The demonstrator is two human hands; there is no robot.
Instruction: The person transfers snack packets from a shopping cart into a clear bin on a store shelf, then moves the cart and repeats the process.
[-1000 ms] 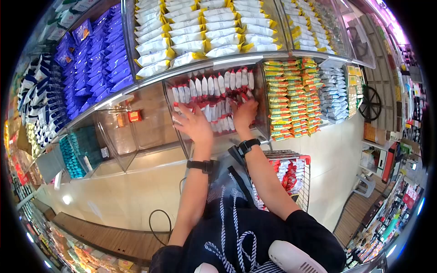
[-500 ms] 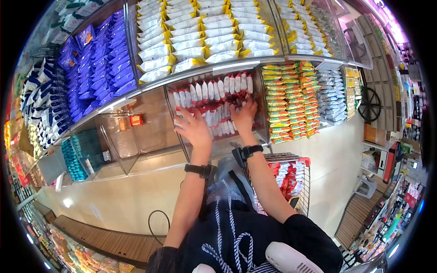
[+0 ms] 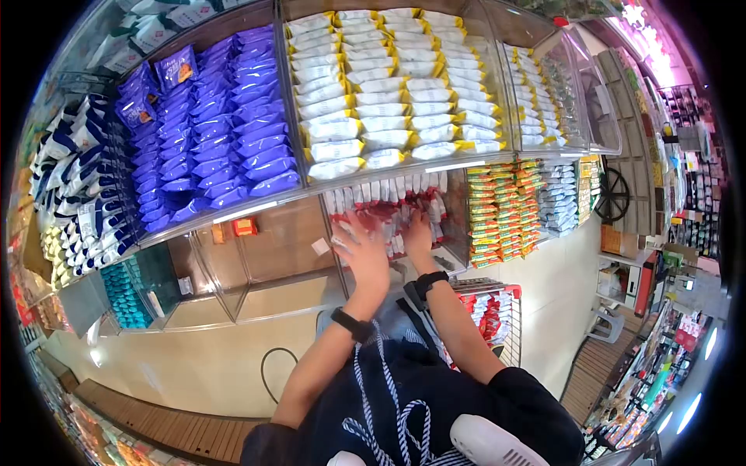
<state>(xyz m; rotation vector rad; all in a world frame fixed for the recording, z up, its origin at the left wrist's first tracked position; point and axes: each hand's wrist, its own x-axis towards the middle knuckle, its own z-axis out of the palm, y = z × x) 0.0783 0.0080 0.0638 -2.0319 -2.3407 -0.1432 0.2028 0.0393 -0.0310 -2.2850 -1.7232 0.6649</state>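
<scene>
While yellow-tipped white bags point(image 3: 434, 122) and purple bags point(image 3: 264, 159) line the shelf beyond, we see both hands at work over red-and-white packets point(image 3: 400, 188) set in rows inside a clear-sided bin point(image 3: 458, 213). The left hand point(image 3: 363, 252) is open above the packets, its fingers spread and blurred, while the right hand point(image 3: 419, 237) is beside it with fingers pointing down among them, though we cannot tell whether they grip one. Near the right arm point(image 3: 465, 330), we spot a cart point(image 3: 514, 292) loaded with red-and-white packs point(image 3: 491, 317).
</scene>
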